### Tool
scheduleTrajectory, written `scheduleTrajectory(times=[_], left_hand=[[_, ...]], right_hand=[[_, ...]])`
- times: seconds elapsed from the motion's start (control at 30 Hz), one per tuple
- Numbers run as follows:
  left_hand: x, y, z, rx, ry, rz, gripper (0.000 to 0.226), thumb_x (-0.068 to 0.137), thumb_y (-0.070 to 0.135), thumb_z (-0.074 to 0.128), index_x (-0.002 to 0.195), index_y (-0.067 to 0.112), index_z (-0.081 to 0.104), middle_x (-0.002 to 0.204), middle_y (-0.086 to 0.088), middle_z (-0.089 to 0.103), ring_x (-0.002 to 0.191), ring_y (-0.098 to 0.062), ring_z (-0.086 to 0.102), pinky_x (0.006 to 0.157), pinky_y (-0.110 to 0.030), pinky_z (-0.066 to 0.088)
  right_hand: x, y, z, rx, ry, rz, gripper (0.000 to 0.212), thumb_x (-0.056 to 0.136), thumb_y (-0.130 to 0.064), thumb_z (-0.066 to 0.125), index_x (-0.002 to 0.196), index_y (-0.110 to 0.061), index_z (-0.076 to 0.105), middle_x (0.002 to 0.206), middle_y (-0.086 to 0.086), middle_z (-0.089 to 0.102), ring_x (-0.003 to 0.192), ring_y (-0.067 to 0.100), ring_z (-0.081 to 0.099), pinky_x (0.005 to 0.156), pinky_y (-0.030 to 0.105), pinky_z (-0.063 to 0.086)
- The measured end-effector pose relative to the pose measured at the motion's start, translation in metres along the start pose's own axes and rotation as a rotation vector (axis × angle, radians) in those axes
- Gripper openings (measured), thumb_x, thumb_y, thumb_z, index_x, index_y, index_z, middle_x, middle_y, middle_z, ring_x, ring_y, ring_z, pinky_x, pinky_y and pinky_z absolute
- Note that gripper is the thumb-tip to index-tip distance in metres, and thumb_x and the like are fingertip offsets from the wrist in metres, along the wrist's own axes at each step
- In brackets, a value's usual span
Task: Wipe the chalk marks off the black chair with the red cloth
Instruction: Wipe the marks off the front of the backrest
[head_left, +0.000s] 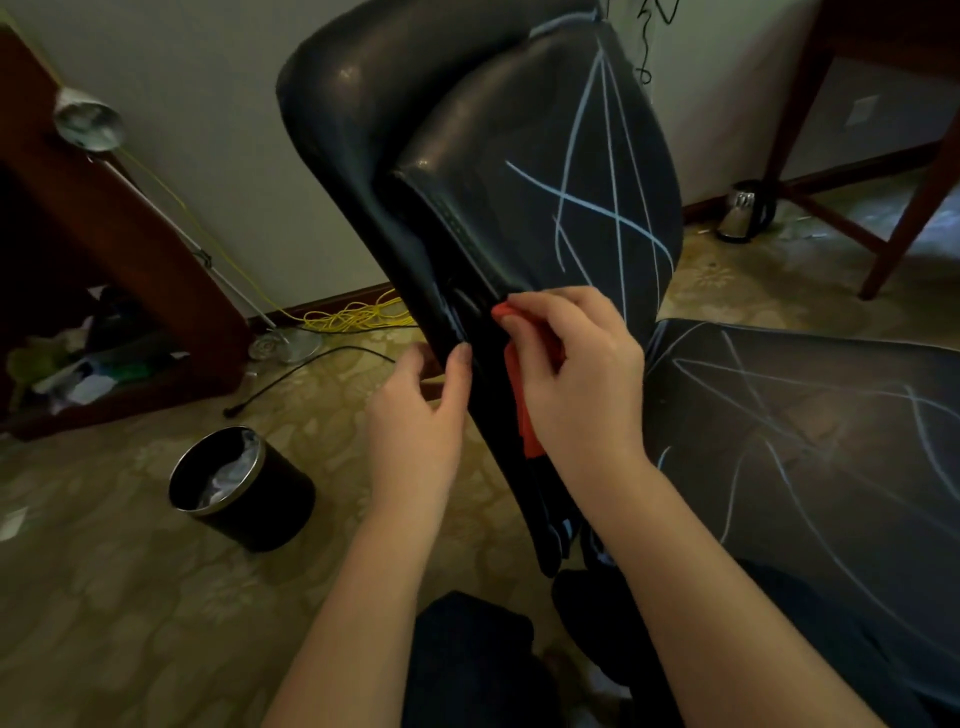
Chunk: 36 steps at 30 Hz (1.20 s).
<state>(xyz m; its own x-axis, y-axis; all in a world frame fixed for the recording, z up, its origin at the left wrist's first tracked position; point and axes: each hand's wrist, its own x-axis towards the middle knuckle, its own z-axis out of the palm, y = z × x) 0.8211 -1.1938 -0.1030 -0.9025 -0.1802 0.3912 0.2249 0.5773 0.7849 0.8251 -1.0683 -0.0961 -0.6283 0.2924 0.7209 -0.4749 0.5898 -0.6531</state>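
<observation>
The black chair (467, 171) leans with its backrest rising through the middle of the view. Pale chalk lines (597, 208) cross the backrest's front, and more cover the seat (810, 415) at the right. My right hand (576, 379) grips the red cloth (524, 400) and presses it against the lower backrest, just under the chalk lines. Most of the cloth is hidden under the fingers. My left hand (415, 415) holds the backrest's side edge, thumb on the front and fingers behind it.
A black waste bin (244, 488) with a liner stands on the patterned carpet at the lower left. Yellow cable (353, 317) and a fallen lamp (88, 124) lie near the wall. A kettle (743, 213) and wooden table legs (904, 223) are at the right.
</observation>
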Motion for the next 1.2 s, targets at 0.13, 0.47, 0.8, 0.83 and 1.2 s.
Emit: scheduleTrajectory(times=[0.13,0.47,0.8,0.83,1.2], left_hand=[[-0.004,0.000,0.004,-0.012,0.023,-0.002,0.024,0.098,0.044,0.053,0.094,0.022,0.063,0.073,0.013,0.063,0.066,0.003,0.061,0.060,-0.018,0.050],[-0.007,0.005,0.004,-0.021,0.016,-0.027,0.019,0.098,0.039,0.054,0.092,0.023,0.062,0.073,0.013,0.062,0.065,0.002,0.061,0.056,-0.012,0.045],[-0.010,0.013,0.004,-0.055,0.043,-0.036,0.018,0.099,0.031,0.055,0.089,0.018,0.061,0.068,0.013,0.056,0.061,0.011,0.056,0.053,-0.006,0.039],[-0.011,0.013,0.005,-0.066,0.041,-0.029,0.017,0.100,0.029,0.055,0.090,0.016,0.062,0.069,0.014,0.055,0.061,0.013,0.055,0.054,-0.004,0.039],[-0.006,0.007,0.000,-0.018,0.039,-0.008,0.023,0.097,0.039,0.055,0.076,0.030,0.055,0.064,0.020,0.060,0.060,0.000,0.059,0.063,-0.039,0.056]], right_hand=[[-0.013,0.011,-0.013,-0.052,-0.077,-0.008,0.015,0.093,-0.012,0.066,0.106,-0.009,0.074,0.100,0.002,0.067,0.094,0.017,0.063,0.083,0.033,0.055],[-0.026,0.014,-0.017,-0.036,-0.048,0.084,0.011,0.091,-0.011,0.068,0.100,-0.007,0.074,0.095,0.002,0.065,0.088,0.015,0.063,0.078,0.034,0.056],[-0.023,0.019,-0.027,-0.052,-0.161,0.044,0.013,0.092,-0.012,0.067,0.103,-0.012,0.075,0.097,0.000,0.065,0.090,0.016,0.064,0.079,0.036,0.056],[-0.031,0.026,-0.033,-0.060,-0.180,0.074,0.012,0.092,-0.012,0.068,0.102,-0.013,0.075,0.096,-0.001,0.065,0.089,0.015,0.064,0.078,0.037,0.057],[-0.011,0.004,-0.011,0.023,-0.035,0.091,0.009,0.091,-0.012,0.069,0.098,-0.008,0.074,0.094,0.000,0.067,0.089,0.013,0.064,0.078,0.030,0.054]])
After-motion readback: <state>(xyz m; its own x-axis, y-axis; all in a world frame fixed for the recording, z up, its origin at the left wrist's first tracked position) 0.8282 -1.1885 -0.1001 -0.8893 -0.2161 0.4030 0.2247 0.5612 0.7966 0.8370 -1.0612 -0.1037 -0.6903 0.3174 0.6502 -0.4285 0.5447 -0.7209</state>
